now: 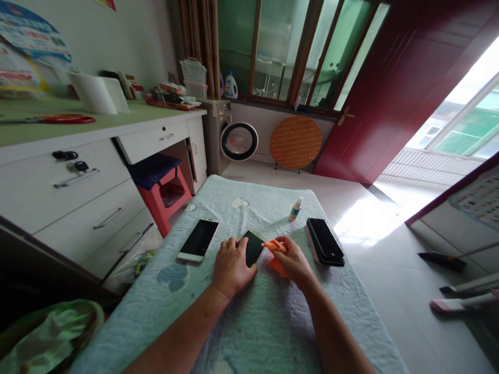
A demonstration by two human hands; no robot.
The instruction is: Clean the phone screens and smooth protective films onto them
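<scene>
Left hand: the left hand [233, 265] is closed on a phone [254, 249], fingertips along its left side and the thumb near its lower end.
Right hand: the right hand [292, 257] pinches an orange cloth [277, 267] between thumb and fingers (one fold reaches the phone's right edge, the rest hangs below the fingers).
Between the hands: the dark-screened phone, screen up and slightly turned; the two hands do not touch each other.
Left of the hands: a white-framed phone [199, 240] lies flat, its screen dark, well apart from the left hand.
Right of the hands: a stack of phones [326, 240], with a black one on top (how many are underneath is hard to tell).
Beyond the right hand: a small bottle [296, 209] with a white top stands upright, near the stack.
Under it all: the surface [273, 327], covered in a pale blue, wrinkled fabric with darker patches.
Past the surface, left: a pink stool [171, 197] with a dark blue top, beside white drawers [91, 208].
Past the far edge: a washing machine [215, 132], its round door open, and a round wooden tabletop [295, 142] leaning by the wall.
Far right: a dark red door [384, 88], standing open (bright light falls on the floor [351, 200] there).
</scene>
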